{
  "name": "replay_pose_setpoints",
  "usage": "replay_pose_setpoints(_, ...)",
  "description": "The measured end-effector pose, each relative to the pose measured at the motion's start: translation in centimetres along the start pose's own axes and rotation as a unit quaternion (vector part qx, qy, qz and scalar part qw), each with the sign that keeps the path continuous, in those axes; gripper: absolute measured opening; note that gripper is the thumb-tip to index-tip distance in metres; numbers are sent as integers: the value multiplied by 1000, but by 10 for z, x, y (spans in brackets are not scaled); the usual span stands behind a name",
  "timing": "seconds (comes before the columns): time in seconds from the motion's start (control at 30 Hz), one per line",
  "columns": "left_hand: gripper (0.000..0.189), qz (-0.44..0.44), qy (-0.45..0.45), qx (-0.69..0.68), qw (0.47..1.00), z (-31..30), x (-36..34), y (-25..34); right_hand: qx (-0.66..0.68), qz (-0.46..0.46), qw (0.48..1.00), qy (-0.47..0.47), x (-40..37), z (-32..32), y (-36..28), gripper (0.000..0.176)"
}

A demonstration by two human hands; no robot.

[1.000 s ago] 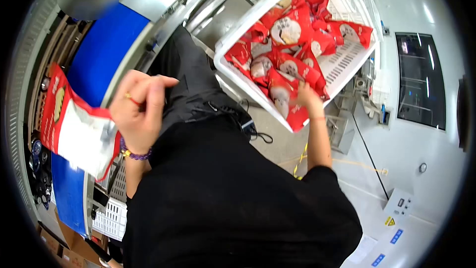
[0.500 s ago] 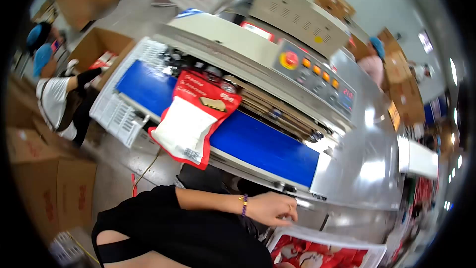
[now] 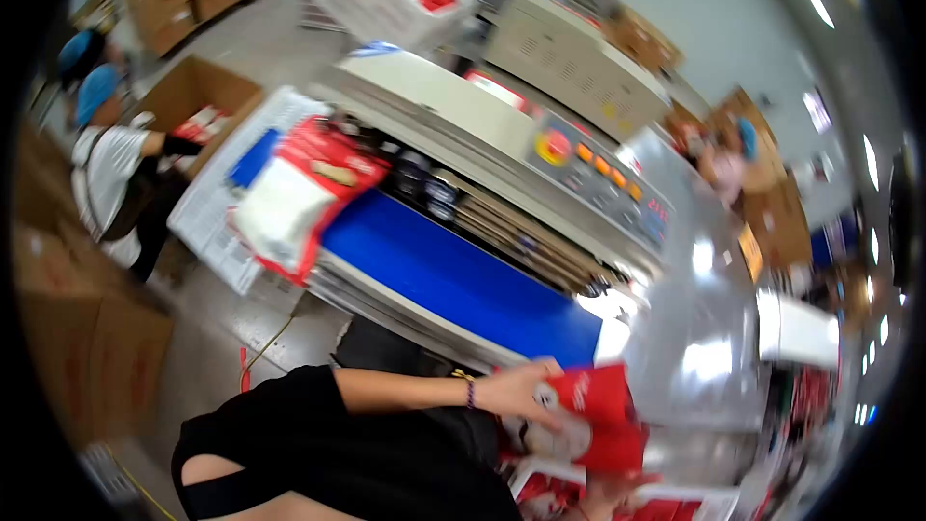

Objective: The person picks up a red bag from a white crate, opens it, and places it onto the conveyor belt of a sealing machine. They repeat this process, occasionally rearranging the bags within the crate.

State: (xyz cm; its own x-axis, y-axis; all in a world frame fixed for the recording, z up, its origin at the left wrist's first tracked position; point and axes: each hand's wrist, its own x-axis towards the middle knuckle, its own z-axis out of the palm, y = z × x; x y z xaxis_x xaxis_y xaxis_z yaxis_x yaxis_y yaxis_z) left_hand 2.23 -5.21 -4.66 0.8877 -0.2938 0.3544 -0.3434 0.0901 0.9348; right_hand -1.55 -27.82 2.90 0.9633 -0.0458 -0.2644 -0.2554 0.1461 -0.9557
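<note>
My left hand [image 3: 521, 394], with a beaded bracelet at the wrist, grips the left side of a red pouch [image 3: 615, 415] with a pale picture on it. At the pouch's lower edge is my right hand [image 3: 606, 494], blurred, its fingers closed against it. Both are over a white crate [image 3: 690, 496] of red pouches at the bottom. A larger red and white pouch [image 3: 289, 212] lies on the blue conveyor belt [image 3: 463, 275] of a sealing machine, at the belt's left part, away from my hands.
The machine's control panel [image 3: 598, 174] has a red button and orange switches. A steel table [image 3: 704, 328] adjoins it on the right. At left, a person [image 3: 116, 174] in a blue cap stands by an open carton [image 3: 207, 101]. Another white crate [image 3: 395, 0] stands behind the machine.
The large pouch on the belt has moved left along the machine. My left hand has closed on a red pouch, now raised above the crate, and my right hand has come into fuller view.
</note>
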Motion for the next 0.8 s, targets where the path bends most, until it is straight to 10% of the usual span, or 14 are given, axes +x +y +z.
replay_pose_setpoints(0.07,60,-48,33,58,997,10,0,2,-2,-65,998,-23,1,-29,31,85)
replay_pose_setpoints(0.2,64,-137,7,-86,987,20,-1,8,-92,-107,983,119,4,-3,27,22)
replay_pose_setpoints(0.27,67,-159,-58,-212,962,13,2,17,-145,-114,978,96,-3,-7,15,19)
replay_pose_setpoints(0.4,17,-176,-37,-132,975,14,6,12,-210,-104,971,45,-9,-17,7,20)
replay_pose_setpoints(0.63,18,-228,29,-121,966,21,15,12,-40,-33,998,39,-1,-29,34,21)
replay_pose_setpoints(0.8,20,-244,-92,-210,942,-6,44,-15,47,-97,990,93,25,-64,48,14)
